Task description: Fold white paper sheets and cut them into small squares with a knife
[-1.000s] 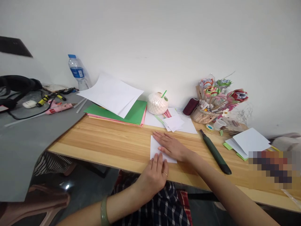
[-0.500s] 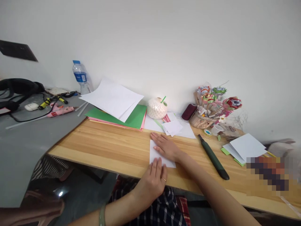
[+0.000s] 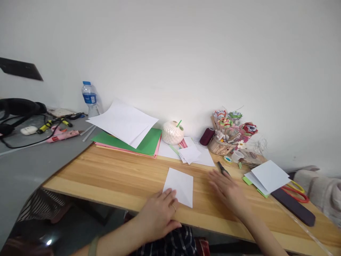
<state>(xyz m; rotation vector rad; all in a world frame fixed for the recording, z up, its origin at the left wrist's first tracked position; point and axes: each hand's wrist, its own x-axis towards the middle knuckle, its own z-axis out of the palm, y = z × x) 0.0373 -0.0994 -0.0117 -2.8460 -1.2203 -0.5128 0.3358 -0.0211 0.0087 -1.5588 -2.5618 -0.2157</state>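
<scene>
A small white sheet of paper [image 3: 182, 186] lies on the wooden table before me. My left hand [image 3: 161, 209] rests flat on its lower left edge, fingers stretched out and thumb apart. To the right of the sheet, my right hand [image 3: 226, 190] is over the table, slightly blurred, with its fingers extended. It covers most of a dark green tool that looks like a utility knife [image 3: 222, 168]; only the black tip shows beyond the fingers. Nothing shows as gripped in either hand.
Behind the sheet are stacked coloured papers [image 3: 149, 142], a woven white ball [image 3: 172, 132] and small paper pieces [image 3: 190, 153]. A flower basket [image 3: 221, 146] stands back right, with folded papers [image 3: 270, 176] and red-yellow scissors [image 3: 295, 192] farther right. A pink glue gun [image 3: 64, 135] lies left.
My right hand has left the sheet and moved right, onto the dark green tool. The sheet has turned slightly, and my left hand is at its lower left edge. The view has shifted.
</scene>
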